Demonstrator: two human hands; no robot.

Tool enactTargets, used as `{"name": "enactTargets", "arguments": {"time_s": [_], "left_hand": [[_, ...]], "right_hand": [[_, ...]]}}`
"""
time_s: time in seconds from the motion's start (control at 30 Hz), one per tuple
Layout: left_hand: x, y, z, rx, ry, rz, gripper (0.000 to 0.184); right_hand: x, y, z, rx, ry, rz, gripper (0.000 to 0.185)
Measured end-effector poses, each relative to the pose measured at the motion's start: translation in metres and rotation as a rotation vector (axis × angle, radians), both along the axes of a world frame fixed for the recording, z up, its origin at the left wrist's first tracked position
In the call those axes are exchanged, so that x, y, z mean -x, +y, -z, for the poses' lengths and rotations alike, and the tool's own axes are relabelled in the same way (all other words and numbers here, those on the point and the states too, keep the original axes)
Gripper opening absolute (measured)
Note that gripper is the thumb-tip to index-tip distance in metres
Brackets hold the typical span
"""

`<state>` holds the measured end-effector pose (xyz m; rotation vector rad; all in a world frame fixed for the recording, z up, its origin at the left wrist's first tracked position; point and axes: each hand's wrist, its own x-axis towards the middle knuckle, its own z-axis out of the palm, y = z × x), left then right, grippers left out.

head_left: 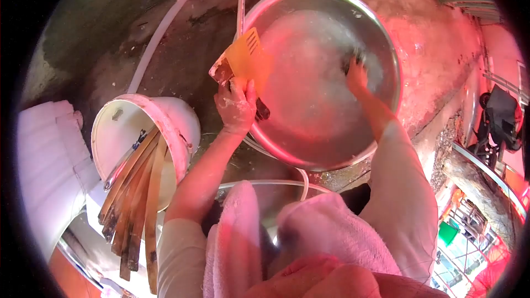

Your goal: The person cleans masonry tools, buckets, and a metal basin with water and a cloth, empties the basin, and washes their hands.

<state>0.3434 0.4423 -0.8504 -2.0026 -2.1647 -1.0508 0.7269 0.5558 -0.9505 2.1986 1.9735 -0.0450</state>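
Note:
My left hand [234,105] is closed around a flat yellow-orange slotted piece that looks like a plastic scraper [245,58], at the left rim of a large round metal basin [389,38]. A brownish, pale-edged flat piece [221,70] shows beside it, and a dark handle-like end [263,110] sticks out below the hand. Inside the basin, at its right side, my right hand [358,76] reaches down to the cloudy bottom. Its fingers are curled at a small dark patch; what they hold, if anything, is unclear.
A white bucket [190,118] lies tilted on the left, with several long wooden strips [135,204] sticking out. A pale hose [157,41] runs up from behind it. A pink towel [342,226] hangs close to me. Black equipment [502,118] stands at the far right.

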Motion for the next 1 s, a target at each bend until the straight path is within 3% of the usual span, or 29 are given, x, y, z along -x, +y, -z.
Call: {"name": "enactTargets", "arguments": {"time_s": [0.07,0.17,0.27,0.37,0.43,0.5,0.6,0.67,0.73,0.8,0.83,0.87,0.93,1.0], "left_hand": [[0.002,-0.001,0.005,0.020,-0.030,0.020,0.024],[-0.002,-0.002,0.006,0.040,0.012,-0.050,0.025],[0.000,-0.001,0.010,0.024,0.012,-0.017,0.026],[0.002,0.003,0.010,-0.028,0.016,0.014,0.026],[0.004,0.002,0.010,-0.012,0.027,0.038,0.026],[0.004,0.000,0.004,0.065,0.039,0.060,0.025],[0.003,-0.002,-0.002,0.034,0.101,0.024,0.024],[0.002,0.000,-0.001,0.045,0.103,0.014,0.025],[0.003,0.001,0.003,0.059,0.062,0.039,0.027],[0.004,-0.002,0.011,0.058,0.048,0.035,0.028],[0.001,0.000,0.014,0.051,0.041,0.029,0.029],[-0.001,0.001,0.005,-0.017,0.103,-0.018,0.029],[-0.002,0.000,0.007,0.041,0.098,0.002,0.029],[-0.001,0.003,-0.001,0.004,0.088,0.022,0.027]], "right_hand": [[-0.012,-0.055,0.013,0.207,0.001,0.051,0.041],[0.058,-0.139,-0.040,0.572,-0.061,-0.361,0.031],[0.143,-0.164,-0.044,0.536,0.520,-0.653,0.031],[0.204,-0.071,-0.022,0.360,0.945,-0.600,0.032],[0.200,0.029,-0.009,0.188,1.023,-0.420,0.033],[0.160,0.104,-0.020,-0.032,0.754,-0.324,0.034],[0.042,0.102,-0.035,-0.143,-0.009,-0.502,0.035],[-0.023,0.037,-0.023,-0.063,-0.269,-0.552,0.036],[-0.021,-0.042,-0.020,0.235,-0.339,-0.275,0.029],[0.000,-0.120,-0.007,0.406,-0.198,-0.434,0.027],[0.017,-0.160,0.025,0.395,0.101,-0.230,0.029],[0.066,-0.180,-0.017,0.291,0.229,-0.544,0.023],[0.150,-0.157,-0.031,0.155,0.764,-0.776,0.026],[0.208,-0.091,-0.027,0.220,1.055,-0.741,0.024]]}}
